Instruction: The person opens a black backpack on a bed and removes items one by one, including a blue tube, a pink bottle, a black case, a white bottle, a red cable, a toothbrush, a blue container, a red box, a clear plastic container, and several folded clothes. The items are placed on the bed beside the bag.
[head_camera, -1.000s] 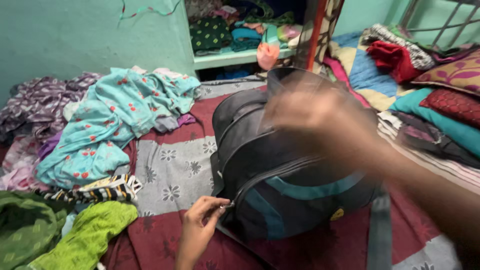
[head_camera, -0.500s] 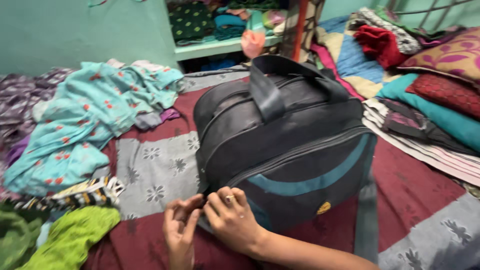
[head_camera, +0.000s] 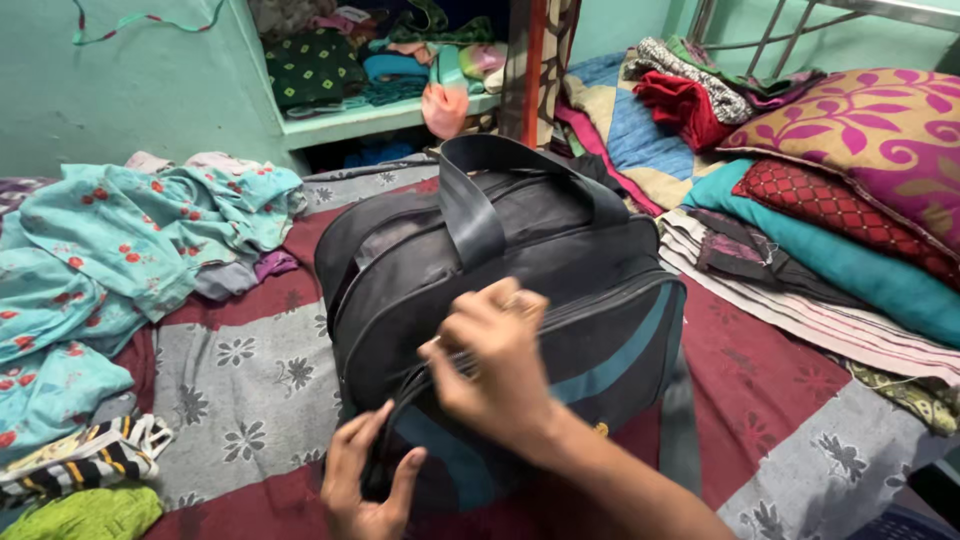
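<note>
A black travel bag (head_camera: 430, 250) with teal trim and dark carry straps (head_camera: 470, 205) stands on the bed. My left hand (head_camera: 365, 485) grips the bag's lower front corner, fingers spread against the fabric. My right hand (head_camera: 495, 365) is pinched on the zipper of the front pocket, partway along the zip line. The pocket gapes a little between my two hands. The zipper pull itself is hidden under my fingers.
Teal floral clothes (head_camera: 110, 260) lie heaped at the left, a striped cloth (head_camera: 85, 460) and a green one (head_camera: 85, 515) near the front. Pillows and folded cloth (head_camera: 850, 170) stack at the right. A shelf (head_camera: 370, 115) of clothes stands behind. The maroon and grey bedsheet (head_camera: 250, 365) shows around the bag.
My right hand has slid along the front zipper from the bag's lower corner toward the middle, opening the pocket. My left hand shifted onto the corner. The view moved left.
</note>
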